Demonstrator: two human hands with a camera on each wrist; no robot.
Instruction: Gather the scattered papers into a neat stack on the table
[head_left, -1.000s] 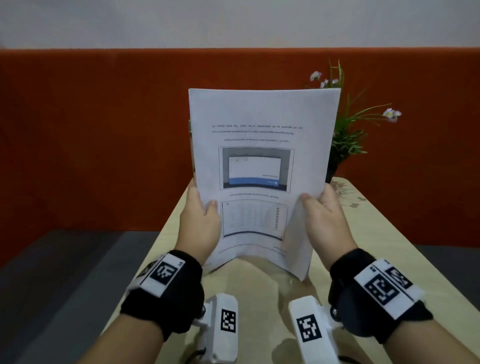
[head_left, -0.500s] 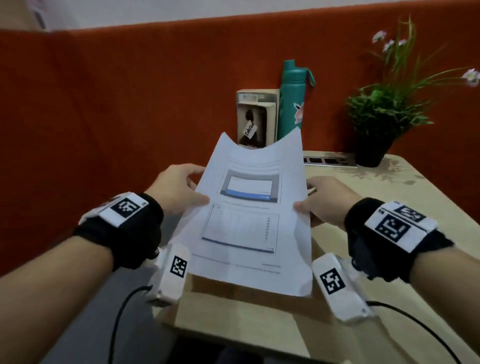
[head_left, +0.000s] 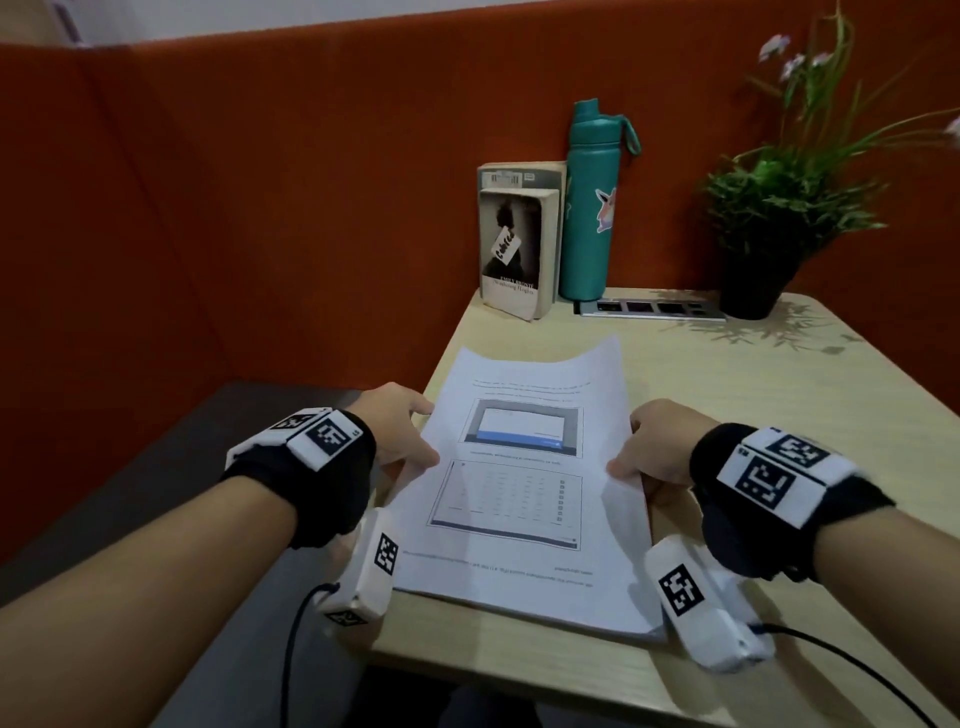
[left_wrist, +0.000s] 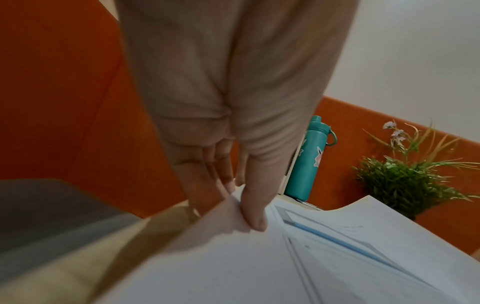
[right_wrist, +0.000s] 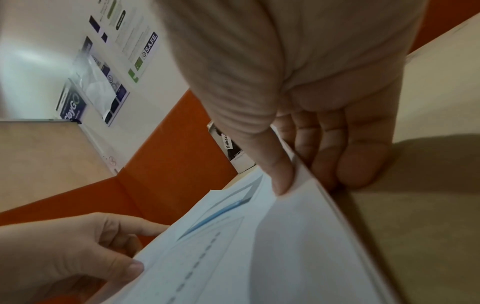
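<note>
Papers (head_left: 524, 483) pinched at both side edges between left hand (head_left: 400, 431) and right hand (head_left: 660, 447).

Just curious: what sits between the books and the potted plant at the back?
A teal water bottle beside the books, then a grey socket strip toward the potted plant; head view.

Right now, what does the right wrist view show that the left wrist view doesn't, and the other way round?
Only the right wrist view shows the right hand, thumb on top of the paper stack and fingers under its edge, the posters on the wall and a book.
Only the left wrist view shows the teal bottle and the potted plant.
Both show the stack, the left hand pinching its edge, the table and the orange partition.
</note>
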